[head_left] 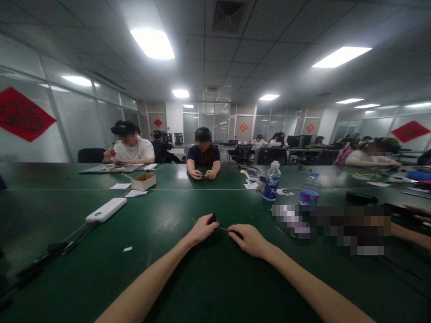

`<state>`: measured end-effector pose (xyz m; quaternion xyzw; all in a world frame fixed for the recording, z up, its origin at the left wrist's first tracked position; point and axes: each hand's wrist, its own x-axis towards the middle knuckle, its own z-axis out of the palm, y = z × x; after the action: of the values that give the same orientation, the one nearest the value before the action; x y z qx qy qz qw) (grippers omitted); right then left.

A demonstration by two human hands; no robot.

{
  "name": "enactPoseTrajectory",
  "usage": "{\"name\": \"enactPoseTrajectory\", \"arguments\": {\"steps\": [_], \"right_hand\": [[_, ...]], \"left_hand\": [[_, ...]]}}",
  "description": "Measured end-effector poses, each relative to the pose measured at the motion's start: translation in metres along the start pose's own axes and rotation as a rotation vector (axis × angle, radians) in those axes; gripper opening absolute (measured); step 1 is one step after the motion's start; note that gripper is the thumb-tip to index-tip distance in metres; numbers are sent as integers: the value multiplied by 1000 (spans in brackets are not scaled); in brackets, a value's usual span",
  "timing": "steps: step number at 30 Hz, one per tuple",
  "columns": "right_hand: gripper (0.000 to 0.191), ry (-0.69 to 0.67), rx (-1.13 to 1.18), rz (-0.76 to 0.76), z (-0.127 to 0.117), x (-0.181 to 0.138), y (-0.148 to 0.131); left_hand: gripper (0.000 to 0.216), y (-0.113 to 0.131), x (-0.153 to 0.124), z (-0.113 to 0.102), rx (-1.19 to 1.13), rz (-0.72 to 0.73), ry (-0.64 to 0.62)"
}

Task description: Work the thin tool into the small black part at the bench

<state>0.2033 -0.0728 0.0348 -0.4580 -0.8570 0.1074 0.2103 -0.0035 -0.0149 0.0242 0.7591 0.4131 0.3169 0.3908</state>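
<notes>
Above the green table, my left hand (203, 229) is closed round a small black object (212, 219), whose kind I cannot make out. My right hand (247, 238) is just to its right, fingers curled over a dark handle mostly hidden under the palm. From those fingers a thin metal shaft (222, 229), like that of a small screwdriver, reaches toward the left hand. Whether its tip touches the black object is too small to tell.
Green table (161, 278) fills the foreground. A white power strip (107, 210) with a cable and a small cardboard box (143, 181) lie left. Two bottles, one a blue-labelled bottle (271, 181), stand right. A co-worker (203, 154) sits opposite; another person's arm (409, 237) reaches in at right.
</notes>
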Motion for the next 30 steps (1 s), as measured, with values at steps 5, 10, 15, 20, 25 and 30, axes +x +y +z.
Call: {"name": "enactPoseTrajectory", "arguments": {"steps": [5, 10, 15, 20, 25, 30], "right_hand": [[34, 5, -13, -16, 1, 0, 2], [34, 22, -25, -26, 4, 2, 3], [33, 7, -20, -8, 1, 1, 1], [33, -8, -9, -5, -1, 0, -1], [33, 4, -12, -6, 0, 0, -1], [34, 27, -36, -6, 2, 0, -1]], "left_hand": [[19, 1, 1, 0, 44, 6, 10], [18, 4, 1, -1, 86, -9, 11], [20, 3, -1, -2, 90, 10, 10], [20, 3, -1, -2, 64, 12, 10], [20, 2, -1, -2, 49, 13, 12], [21, 0, 0, -1, 46, 7, 29]]}}
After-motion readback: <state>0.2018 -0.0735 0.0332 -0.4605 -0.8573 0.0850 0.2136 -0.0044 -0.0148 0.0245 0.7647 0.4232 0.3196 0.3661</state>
